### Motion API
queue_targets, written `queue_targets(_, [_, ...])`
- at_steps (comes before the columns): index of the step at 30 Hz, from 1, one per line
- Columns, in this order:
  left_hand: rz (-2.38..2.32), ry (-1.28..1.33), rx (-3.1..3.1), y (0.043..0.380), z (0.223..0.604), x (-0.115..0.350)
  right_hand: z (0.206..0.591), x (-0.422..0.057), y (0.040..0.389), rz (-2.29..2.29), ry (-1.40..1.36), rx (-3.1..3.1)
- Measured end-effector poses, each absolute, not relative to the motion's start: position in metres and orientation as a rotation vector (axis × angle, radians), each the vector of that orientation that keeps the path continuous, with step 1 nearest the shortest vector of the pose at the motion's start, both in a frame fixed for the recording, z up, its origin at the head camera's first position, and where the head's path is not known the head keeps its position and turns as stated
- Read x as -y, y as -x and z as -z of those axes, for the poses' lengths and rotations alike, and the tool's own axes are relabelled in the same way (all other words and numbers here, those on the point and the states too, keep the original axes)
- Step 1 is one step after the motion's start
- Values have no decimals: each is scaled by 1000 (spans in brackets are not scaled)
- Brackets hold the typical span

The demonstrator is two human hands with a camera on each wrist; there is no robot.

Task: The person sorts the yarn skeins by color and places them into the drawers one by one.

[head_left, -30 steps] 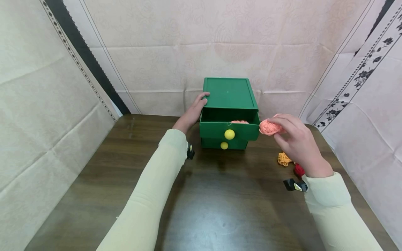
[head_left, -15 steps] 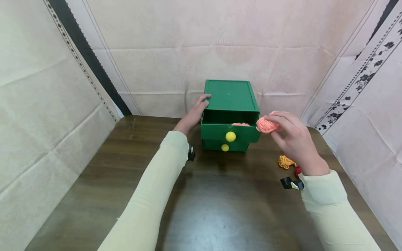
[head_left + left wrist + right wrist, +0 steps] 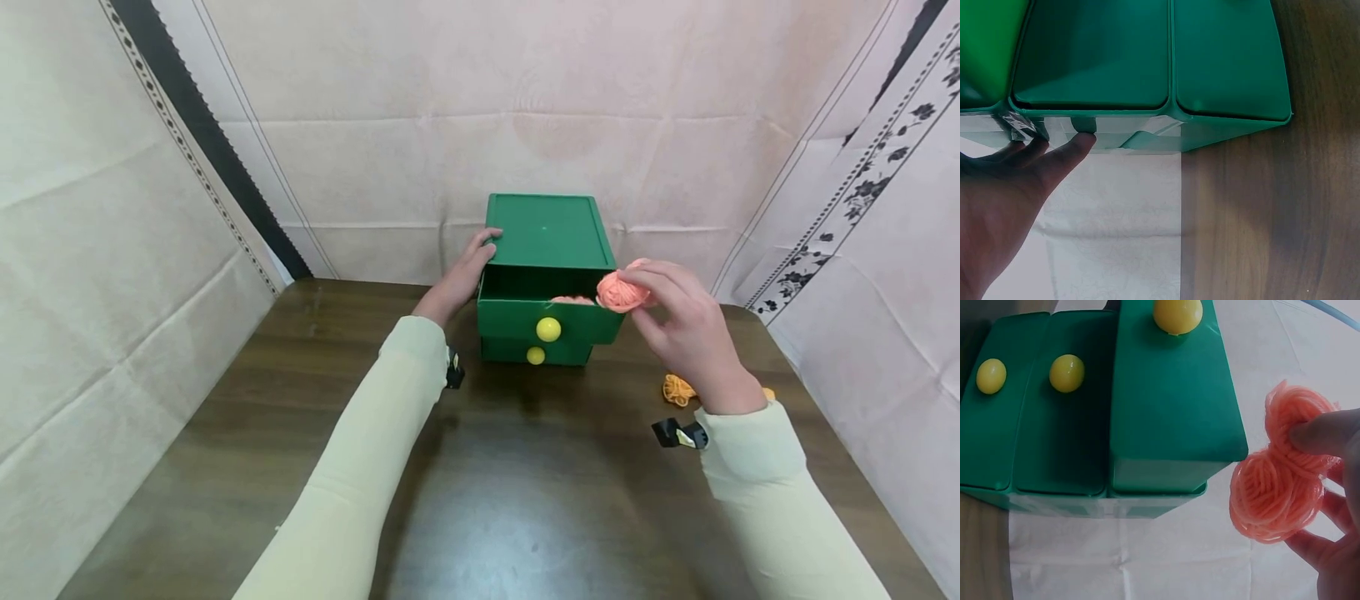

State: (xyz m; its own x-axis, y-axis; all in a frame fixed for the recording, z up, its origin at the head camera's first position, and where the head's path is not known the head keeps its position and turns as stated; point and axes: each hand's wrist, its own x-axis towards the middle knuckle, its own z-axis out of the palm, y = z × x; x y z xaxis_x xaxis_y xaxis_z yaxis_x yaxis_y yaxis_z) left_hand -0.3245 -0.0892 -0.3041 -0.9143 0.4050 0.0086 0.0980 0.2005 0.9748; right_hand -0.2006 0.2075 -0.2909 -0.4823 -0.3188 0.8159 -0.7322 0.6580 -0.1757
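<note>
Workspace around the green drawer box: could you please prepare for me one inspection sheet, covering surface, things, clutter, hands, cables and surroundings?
Surface: dark wooden table, glossy.
Job's things: green drawer box, top drawer pulled out, lower two shut; pink yarn bundle held near that drawer's right front corner; other pink yarn inside it; yellow yarn on the table, partly hidden.
Clutter: tiny white speck, unidentifiable.
Hands: left hand touches the box's left side; right hand pinches the bundle.
Cables: thin blue strip; cannot tell if cable.
Surroundings: pale cloth behind and at both sides.
</note>
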Motion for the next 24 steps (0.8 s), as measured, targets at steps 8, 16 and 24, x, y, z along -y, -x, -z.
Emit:
queue_targets(8, [-1780, -456, -2221, 323, 303, 89, 287, -198, 205, -665, -820, 2109])
queue_targets(16, [-1776, -469, -2223, 323, 303, 90, 282, -189, 210, -631, -809, 2165])
queue_targets(24, [-1765, -465, -2235, 322, 302, 89, 280, -182, 214, -613, -793, 2225])
